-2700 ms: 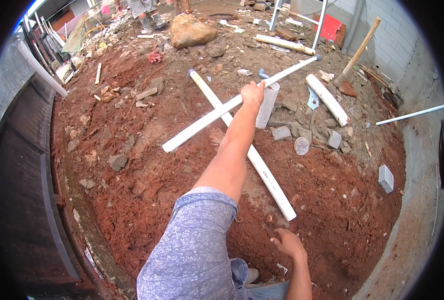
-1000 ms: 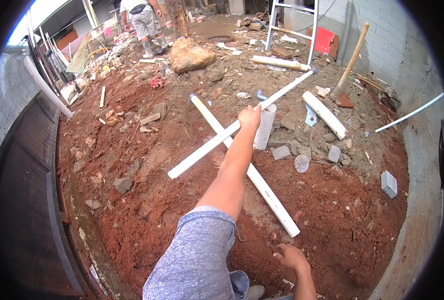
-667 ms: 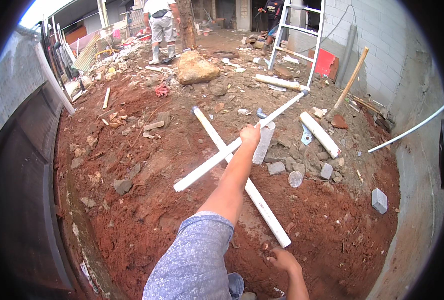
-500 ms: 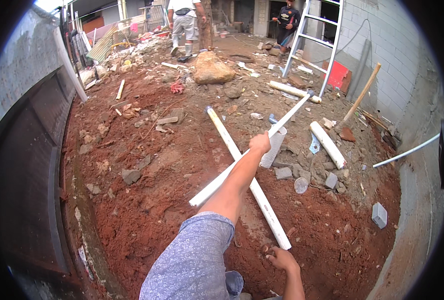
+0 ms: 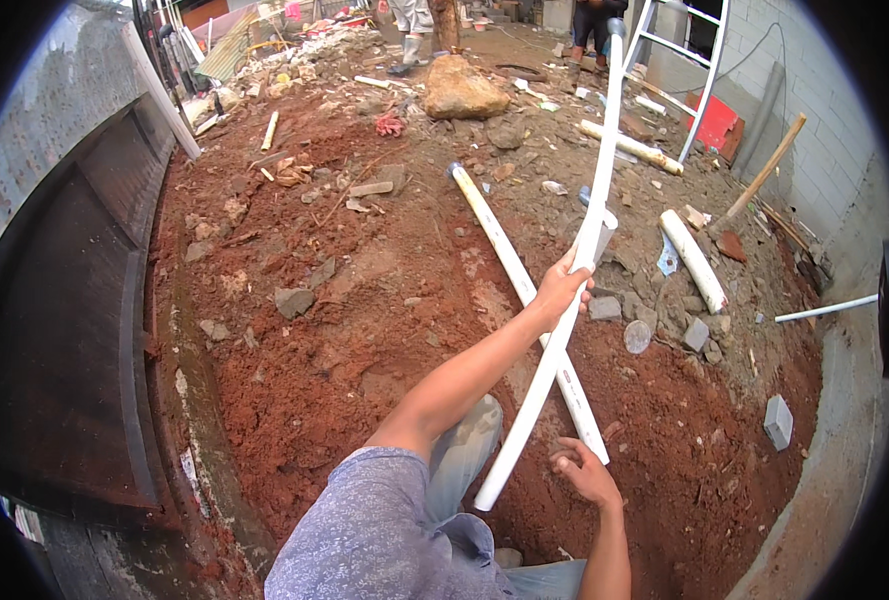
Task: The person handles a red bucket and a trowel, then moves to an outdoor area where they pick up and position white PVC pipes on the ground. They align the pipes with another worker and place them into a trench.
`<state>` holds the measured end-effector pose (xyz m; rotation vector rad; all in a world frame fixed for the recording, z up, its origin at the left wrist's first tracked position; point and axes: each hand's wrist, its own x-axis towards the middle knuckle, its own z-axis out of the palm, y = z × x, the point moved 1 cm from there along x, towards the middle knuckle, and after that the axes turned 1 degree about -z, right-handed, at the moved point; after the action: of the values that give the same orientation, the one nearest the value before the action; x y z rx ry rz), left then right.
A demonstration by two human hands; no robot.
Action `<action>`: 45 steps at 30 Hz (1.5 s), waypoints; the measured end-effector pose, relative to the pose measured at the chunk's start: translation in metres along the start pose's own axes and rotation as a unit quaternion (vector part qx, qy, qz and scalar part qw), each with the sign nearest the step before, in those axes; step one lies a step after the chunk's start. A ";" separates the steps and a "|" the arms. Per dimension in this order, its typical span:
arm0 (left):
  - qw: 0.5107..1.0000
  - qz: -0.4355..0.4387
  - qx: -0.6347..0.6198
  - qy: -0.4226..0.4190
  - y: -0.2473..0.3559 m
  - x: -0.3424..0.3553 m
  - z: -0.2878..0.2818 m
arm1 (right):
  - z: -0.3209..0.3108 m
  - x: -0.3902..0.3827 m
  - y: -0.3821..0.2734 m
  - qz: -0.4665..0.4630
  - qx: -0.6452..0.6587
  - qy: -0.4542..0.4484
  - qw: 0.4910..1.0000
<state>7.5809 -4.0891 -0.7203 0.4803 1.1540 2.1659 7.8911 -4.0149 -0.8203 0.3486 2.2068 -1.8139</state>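
Observation:
A long white plastic pipe (image 5: 536, 395) is in my left hand (image 5: 561, 288), whose fingers wrap round its middle. This pipe slants up and away from me, with a dark grey fitting (image 5: 616, 27) on its far end. It crosses in front of a second long white pipe (image 5: 499, 235) that lies on the reddish soil, also with a dark fitting at its far end. My right hand (image 5: 586, 476) is beside the near end of the lying pipe, fingers loosely bent and apart, with nothing visible in them. A short, wide pipe (image 5: 607, 232) is partly hidden behind the held one.
Stones and a grey block (image 5: 778, 422) lie to the right, near a thick white pipe (image 5: 692, 262). A ladder (image 5: 709, 90) stands by the block wall. Left is a dark metal panel (image 5: 59, 330). A boulder (image 5: 464, 88) and two people's legs are at the back.
My left hand has swung the pipe more upright, its far end rising and its near end shifting right and closer to me. My right hand has moved slightly up and right. The view has tilted down.

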 end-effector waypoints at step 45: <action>0.972 0.001 0.223 0.074 -0.114 -0.011 -0.101 | 0.024 -0.020 0.046 0.016 -0.393 0.359 0.847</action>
<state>7.5719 -4.1099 -0.8713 0.5150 1.7373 1.9656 7.9272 -4.0305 -0.8597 0.9629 3.1481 -0.6238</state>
